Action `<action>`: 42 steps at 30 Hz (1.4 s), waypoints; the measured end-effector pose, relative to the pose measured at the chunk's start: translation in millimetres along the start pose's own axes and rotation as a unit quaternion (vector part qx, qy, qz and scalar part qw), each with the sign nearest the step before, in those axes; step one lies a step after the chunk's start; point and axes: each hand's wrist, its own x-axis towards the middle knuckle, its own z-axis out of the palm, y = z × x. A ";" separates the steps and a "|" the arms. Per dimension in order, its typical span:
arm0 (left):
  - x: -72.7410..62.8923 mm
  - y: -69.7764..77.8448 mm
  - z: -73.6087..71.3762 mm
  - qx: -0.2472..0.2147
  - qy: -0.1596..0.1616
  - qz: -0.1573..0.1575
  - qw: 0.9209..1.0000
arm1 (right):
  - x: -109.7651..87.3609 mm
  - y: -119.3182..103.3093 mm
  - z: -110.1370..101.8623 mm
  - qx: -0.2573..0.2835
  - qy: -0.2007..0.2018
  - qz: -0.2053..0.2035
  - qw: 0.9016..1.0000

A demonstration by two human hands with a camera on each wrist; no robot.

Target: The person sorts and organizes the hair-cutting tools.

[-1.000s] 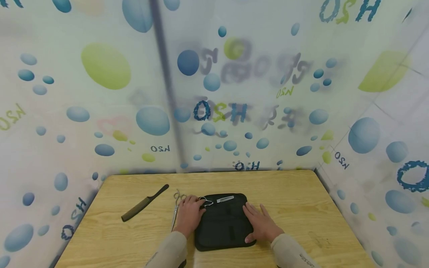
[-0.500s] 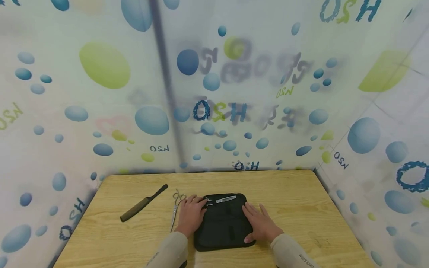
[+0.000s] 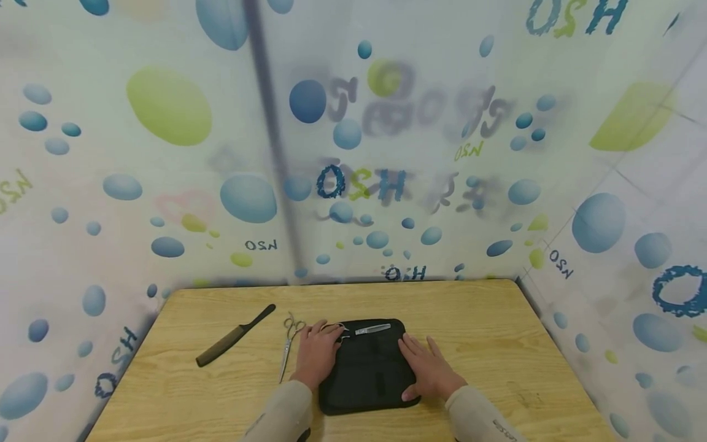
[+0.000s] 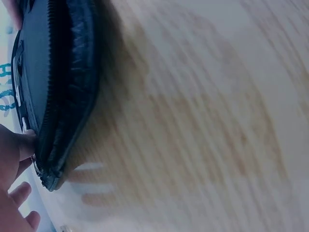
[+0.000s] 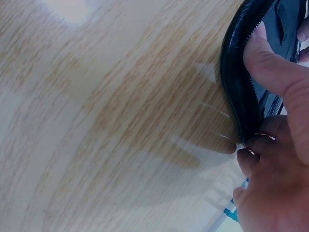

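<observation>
A black zip case (image 3: 361,383) lies opened flat on the table, its zipper edge showing in both wrist views. My left hand (image 3: 317,353) is at its far left corner, thumb and fingers holding the handle rings of a pair of scissors (image 3: 372,329). The silver blades lie across the top of the case, past a dark strap, and the fingers partly hide the rings. My right hand (image 3: 433,368) rests along the right edge with fingers extended. In the right wrist view its thumb (image 5: 270,67) lies over the zipper rim onto the case.
Left of the case lies another pair of scissors (image 3: 287,344), rings pointing away. Farther left is a dark comb (image 3: 234,336) with a handle, set diagonally. The wooden table (image 3: 497,331) ends at patterned walls (image 3: 431,202) at the back and sides.
My left hand has shifted slightly right, pushing the scissors along the case. More of the blades shows beyond the strap. My right hand stays at the right edge.
</observation>
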 end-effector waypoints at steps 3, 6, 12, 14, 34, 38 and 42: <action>0.8 0.4 0.5 -0.007 -0.008 -0.005 1.000 | 1.0 -0.3 0.3 -0.004 -0.003 0.004 1.000; 1.6 1.0 -1.2 -0.019 -0.013 -0.005 1.000 | 0.8 -1.6 -0.4 -0.007 -0.004 0.005 1.000; 3.5 2.5 -4.8 -0.037 -0.017 -0.001 0.999 | -0.7 -2.9 -1.3 -0.012 0.000 0.001 1.000; 3.4 2.8 -5.6 -0.043 -0.016 0.001 0.999 | -0.1 -2.6 -0.1 -0.013 0.001 0.003 1.000; 10.0 6.5 -10.8 -0.053 -0.043 -0.003 0.998 | 1.1 -5.3 -1.5 -0.001 -0.001 0.015 1.000; 12.4 6.4 -12.7 -0.053 -0.063 -0.006 0.997 | 1.1 -5.1 -0.1 -0.001 -0.004 0.016 1.000; 13.9 2.9 -13.0 -0.049 -0.069 0.000 0.996 | -0.1 -5.5 -0.5 0.001 -0.003 0.013 1.000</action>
